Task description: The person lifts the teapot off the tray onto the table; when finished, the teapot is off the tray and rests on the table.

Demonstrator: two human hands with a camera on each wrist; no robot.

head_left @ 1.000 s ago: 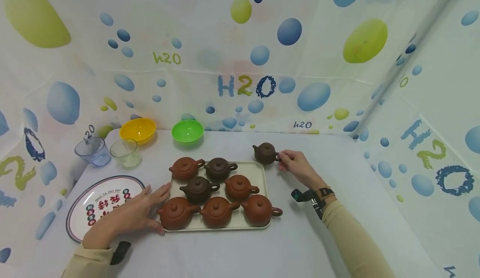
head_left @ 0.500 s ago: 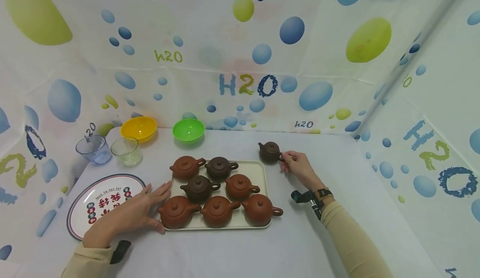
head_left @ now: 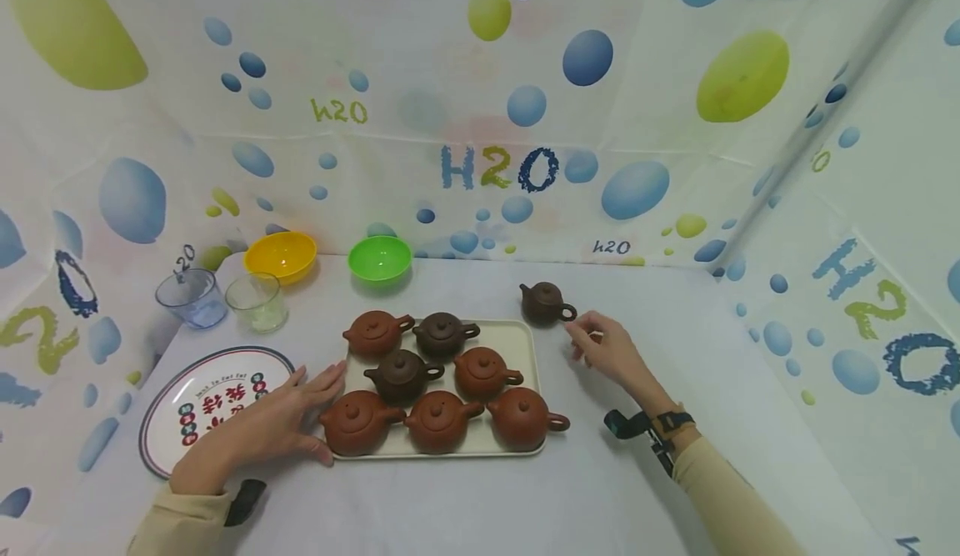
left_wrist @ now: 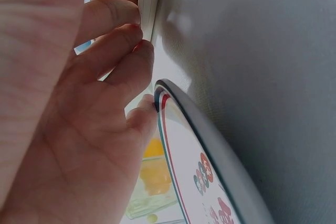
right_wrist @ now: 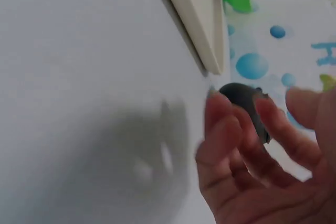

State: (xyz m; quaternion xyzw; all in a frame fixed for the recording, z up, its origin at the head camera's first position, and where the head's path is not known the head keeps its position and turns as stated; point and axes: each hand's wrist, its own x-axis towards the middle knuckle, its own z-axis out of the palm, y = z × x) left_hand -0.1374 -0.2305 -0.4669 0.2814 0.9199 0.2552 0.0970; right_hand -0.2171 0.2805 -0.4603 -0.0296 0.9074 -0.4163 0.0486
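Steadying the tray [head_left: 525, 341] with your flat left hand [head_left: 262, 427], your relaxed right hand [head_left: 606, 348] hovered empty beside the dark teapot [head_left: 545, 303].

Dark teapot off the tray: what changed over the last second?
The right hand let go of the dark teapot's handle and drew back toward the person; the teapot now stands alone on the table beyond the tray. The left hand stayed at the tray's left edge, and the seven teapots on it are unmoved.

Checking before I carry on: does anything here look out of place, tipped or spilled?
Only one thing: a dark teapot stands alone on the table just off the tray's far right corner, upright, near the right hand. Nothing looks spilled or tipped.
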